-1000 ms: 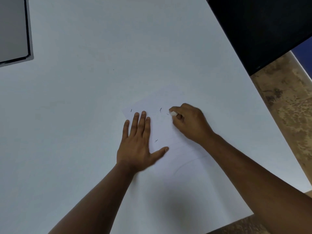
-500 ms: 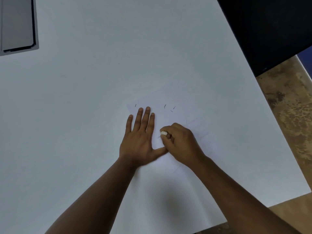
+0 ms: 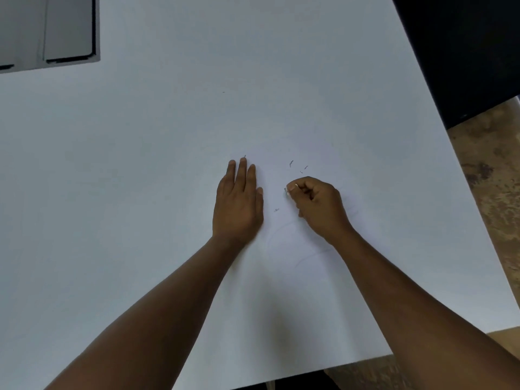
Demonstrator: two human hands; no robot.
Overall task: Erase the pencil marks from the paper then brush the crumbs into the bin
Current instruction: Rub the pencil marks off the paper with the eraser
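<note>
We are looking straight down at the wide white table (image 3: 140, 192), and both bare forearms reach in from the bottom edge. The left hand (image 3: 239, 204) lies flat, palm down, fingers straight and close together, thumb tucked alongside, pressing on the thin white sheet of paper (image 3: 315, 153). That sheet is so close in colour to the table that we can barely trace its edges; it lies near the middle, under and between the two hands.

Over on the other side, the right hand (image 3: 318, 204) is curled into a loose fist, knuckles up, fingertips pinched tight. At the very tip of that pinch we catch a small whitish bit, the small white eraser (image 3: 287, 190), touching the paper; it is mostly hidden by the fingers, so we cannot tell its shape.

Scattered on the sheet are the short dark pencil marks and specks (image 3: 291, 163): a few just beyond the right hand, one right at the left middle fingertip, and one between the two hands, nearer the wrists. Whether any of them are crumbs rather than marks, we cannot tell at this size. Faint curved lines run across the sheet below the right wrist.

In the far left corner sits a flat grey panel with a dark border (image 3: 47, 29). Off the right side we see mottled brown floor (image 3: 489, 206) and a black block (image 3: 464, 52) beyond the table corner.
</note>
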